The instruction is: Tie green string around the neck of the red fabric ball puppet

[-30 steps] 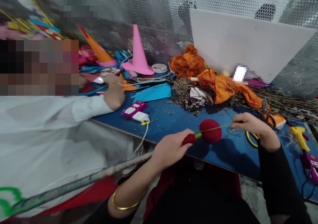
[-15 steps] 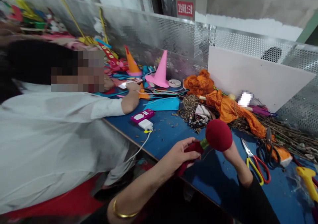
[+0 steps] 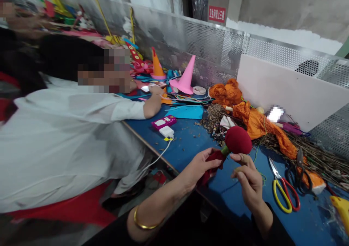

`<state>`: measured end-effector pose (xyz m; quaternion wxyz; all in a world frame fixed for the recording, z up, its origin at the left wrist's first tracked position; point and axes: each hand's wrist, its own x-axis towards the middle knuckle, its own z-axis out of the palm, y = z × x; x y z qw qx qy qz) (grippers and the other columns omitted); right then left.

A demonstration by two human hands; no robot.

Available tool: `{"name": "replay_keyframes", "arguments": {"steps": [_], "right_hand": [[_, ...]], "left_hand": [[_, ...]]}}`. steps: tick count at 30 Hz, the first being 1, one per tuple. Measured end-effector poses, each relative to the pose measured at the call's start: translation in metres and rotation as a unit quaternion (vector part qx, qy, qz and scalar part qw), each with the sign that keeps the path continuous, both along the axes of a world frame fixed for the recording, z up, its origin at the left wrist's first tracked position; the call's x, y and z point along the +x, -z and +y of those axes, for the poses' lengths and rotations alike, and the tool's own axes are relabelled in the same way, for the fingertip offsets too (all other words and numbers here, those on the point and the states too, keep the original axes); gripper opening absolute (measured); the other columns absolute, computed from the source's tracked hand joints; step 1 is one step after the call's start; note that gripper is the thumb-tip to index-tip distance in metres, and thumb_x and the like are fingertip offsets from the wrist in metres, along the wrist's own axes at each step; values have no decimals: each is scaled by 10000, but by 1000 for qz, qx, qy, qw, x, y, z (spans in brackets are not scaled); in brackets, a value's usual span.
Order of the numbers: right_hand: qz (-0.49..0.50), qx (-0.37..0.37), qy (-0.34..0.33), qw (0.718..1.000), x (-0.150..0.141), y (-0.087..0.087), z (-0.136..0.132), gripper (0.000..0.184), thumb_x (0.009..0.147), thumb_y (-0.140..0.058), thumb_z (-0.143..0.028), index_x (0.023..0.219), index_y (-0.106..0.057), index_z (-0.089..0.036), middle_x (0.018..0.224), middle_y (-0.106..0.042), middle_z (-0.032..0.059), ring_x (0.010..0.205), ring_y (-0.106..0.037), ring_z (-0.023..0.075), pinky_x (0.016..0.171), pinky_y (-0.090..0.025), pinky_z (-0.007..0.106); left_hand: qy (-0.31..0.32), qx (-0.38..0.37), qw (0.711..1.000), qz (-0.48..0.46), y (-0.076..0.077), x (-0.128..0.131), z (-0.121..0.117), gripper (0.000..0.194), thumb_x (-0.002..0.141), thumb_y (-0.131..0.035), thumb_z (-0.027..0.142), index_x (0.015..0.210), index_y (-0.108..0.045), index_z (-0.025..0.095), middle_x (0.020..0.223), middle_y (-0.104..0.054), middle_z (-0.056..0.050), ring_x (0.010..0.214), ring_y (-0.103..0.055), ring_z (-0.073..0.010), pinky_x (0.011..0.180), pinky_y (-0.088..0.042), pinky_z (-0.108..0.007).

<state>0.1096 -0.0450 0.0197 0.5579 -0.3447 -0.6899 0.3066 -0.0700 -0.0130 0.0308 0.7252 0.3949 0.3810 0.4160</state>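
Observation:
My left hand (image 3: 204,164) is closed around gathered dark red cloth (image 3: 211,173) below a round, red cloth-covered ball (image 3: 238,140). Green thread (image 3: 225,151) is wound round the neck between the ball and the gathered cloth. Just below the ball, my right hand (image 3: 249,180) has its fingers curled, the index finger close to the neck. It seems to pinch the green thread, though the strand between its fingertips is too thin to make out. A loose length of that thread lies on the table behind the right hand.
Scissors (image 3: 285,187) with yellow and red handles and black shears (image 3: 300,169) lie at right. Orange cloth (image 3: 252,120) and dry stems (image 3: 313,147) line the back. A purple box (image 3: 163,122) and white cable are left, beside a person in white (image 3: 73,129).
The view has swung left and up. The ball has risen off the table and tilted. My right hand has passed from pulling the thread out rightward, to behind the ball, to below it.

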Motion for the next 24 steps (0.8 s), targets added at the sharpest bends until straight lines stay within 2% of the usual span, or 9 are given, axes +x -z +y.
{"name": "replay_keyframes", "arguments": {"steps": [2,4,6,7,10,14,20,22,24], "right_hand": [[86,-36,-43,995,-8,3,0,319,942,-468,-401,738,-641,-225,955,-664,107,1038,-602,279,934,-445,471],[179,-75,-69,979,-14,6,2,360,929,-472,-443,663,-577,-222,702,-600,56,799,-621,238,851,-478,452],[226,-117,-55,965,-16,9,4,397,898,-508,-480,600,-514,-218,556,-465,3,578,-512,177,674,-479,371],[228,-140,-36,963,-16,10,4,408,883,-531,-489,582,-497,-215,532,-423,-12,525,-445,152,590,-441,328],[181,-199,26,963,-12,12,3,404,857,-585,-473,568,-515,-199,514,-398,-22,488,-333,119,474,-290,267],[155,-227,50,960,-10,15,0,388,863,-598,-444,578,-561,-184,498,-372,-38,477,-276,102,459,-213,263],[114,-204,82,969,-15,19,-5,401,890,-575,-429,580,-566,-175,511,-371,-40,483,-298,100,473,-241,263],[81,-185,87,976,-17,17,-6,406,908,-549,-419,582,-554,-177,519,-381,-38,489,-328,103,487,-274,264],[36,-164,73,983,-17,13,-8,396,933,-510,-399,603,-548,-183,543,-426,-27,507,-382,112,504,-314,265]], "left_hand": [[7,-8,1000,-1,6,5,-2,473,619,-819,348,956,-554,148,708,-607,29,508,-485,-51,489,-348,-173],[22,-15,1000,-5,12,8,-3,468,624,-813,360,953,-561,142,728,-610,20,522,-485,-53,493,-340,-177],[35,-24,999,-12,15,10,-5,485,615,-810,351,978,-564,144,711,-595,31,511,-464,-51,482,-318,-179],[41,-25,999,-10,16,11,-6,504,604,-813,332,1002,-565,146,694,-581,43,503,-450,-49,477,-310,-179],[48,-15,999,15,15,10,-7,555,580,-805,266,1064,-565,141,630,-536,77,482,-416,-48,470,-299,-178],[39,-5,998,53,17,10,-6,484,609,-749,266,1039,-583,120,578,-521,75,464,-393,-52,450,-272,-177],[26,36,996,72,32,12,0,431,643,-718,274,1026,-596,119,626,-568,51,475,-424,-70,472,-315,-194],[14,97,986,131,35,12,3,378,659,-687,245,1013,-616,135,722,-645,11,585,-533,-117,564,-418,-228],[9,168,961,222,37,12,4,365,673,-657,206,1035,-635,161,893,-709,-32,789,-620,-179,734,-482,-284]]}}
